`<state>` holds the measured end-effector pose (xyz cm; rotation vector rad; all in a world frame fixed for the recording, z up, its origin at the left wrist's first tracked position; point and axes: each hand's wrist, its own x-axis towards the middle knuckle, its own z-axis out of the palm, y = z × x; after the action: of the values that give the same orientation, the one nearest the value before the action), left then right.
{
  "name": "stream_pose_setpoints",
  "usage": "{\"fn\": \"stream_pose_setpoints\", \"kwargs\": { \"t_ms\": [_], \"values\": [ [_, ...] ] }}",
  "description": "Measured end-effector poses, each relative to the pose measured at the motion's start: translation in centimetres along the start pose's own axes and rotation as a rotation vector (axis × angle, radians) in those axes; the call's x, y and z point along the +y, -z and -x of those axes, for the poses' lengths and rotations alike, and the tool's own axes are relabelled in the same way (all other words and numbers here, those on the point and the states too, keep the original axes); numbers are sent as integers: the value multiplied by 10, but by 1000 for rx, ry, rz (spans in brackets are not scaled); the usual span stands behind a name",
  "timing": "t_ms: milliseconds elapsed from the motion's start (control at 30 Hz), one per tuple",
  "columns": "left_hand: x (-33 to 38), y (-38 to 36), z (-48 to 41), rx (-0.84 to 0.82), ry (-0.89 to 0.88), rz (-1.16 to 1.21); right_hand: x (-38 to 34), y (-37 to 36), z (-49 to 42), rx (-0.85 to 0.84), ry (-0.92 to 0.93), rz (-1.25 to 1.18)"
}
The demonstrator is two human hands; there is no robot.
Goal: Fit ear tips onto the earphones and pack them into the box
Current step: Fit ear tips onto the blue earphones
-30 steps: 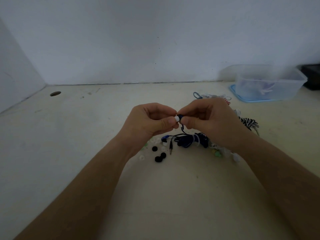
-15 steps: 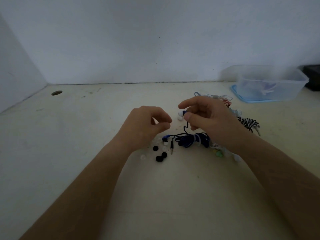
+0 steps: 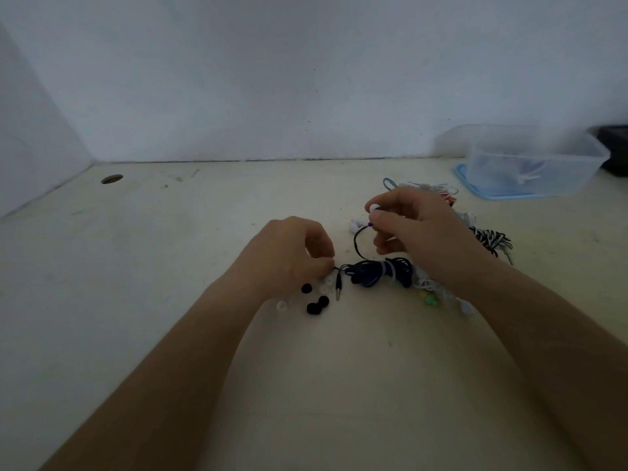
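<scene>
We pinch a white-tipped earbud [image 3: 374,209] in our right hand [image 3: 418,229] above the blue cord [image 3: 377,271], while our left hand [image 3: 289,256] curls down beside the loose ear tips [image 3: 317,304] on the counter [image 3: 204,232], its grip unclear, and the box [image 3: 537,164] sits beyond our right hand.

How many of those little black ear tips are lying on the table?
3 black ear tips: one beside the left hand, by its wrist; two close together nearer the camera, left of the jack plug. The hand may hide more.
</scene>
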<state>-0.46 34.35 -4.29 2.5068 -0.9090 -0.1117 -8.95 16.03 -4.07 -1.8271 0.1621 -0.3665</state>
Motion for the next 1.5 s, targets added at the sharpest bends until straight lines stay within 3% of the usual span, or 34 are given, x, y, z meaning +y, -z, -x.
{"fn": "stream_pose_setpoints", "kwargs": {
  "t_ms": [167, 567, 900, 1067, 1233, 1333, 1500],
  "values": [
    [1, 0, -1, 46, -51, 38, -1, 1, 0, 4, -40, -125],
    [-2, -1, -3, 48, -81, 33, -5, 0, -1, -70, -78, -25],
    [0, 6, 2, -32, -68, -36, 0, 0, -2, -9, -49, 65],
    [4, 3, 2, 33, -89, -6, -2, 0, -2, -38, -48, 36],
    [11, 6, 4, 219, -112, 206, 1, 2, -4, -44, -29, -48],
    [16, 2, 5, 237, -108, 359, 2, 4, -4, -79, 13, -24],
    [24, 2, 7, 215, -121, 646, 1, 2, -1, -17, 179, 299]
  ]
}}
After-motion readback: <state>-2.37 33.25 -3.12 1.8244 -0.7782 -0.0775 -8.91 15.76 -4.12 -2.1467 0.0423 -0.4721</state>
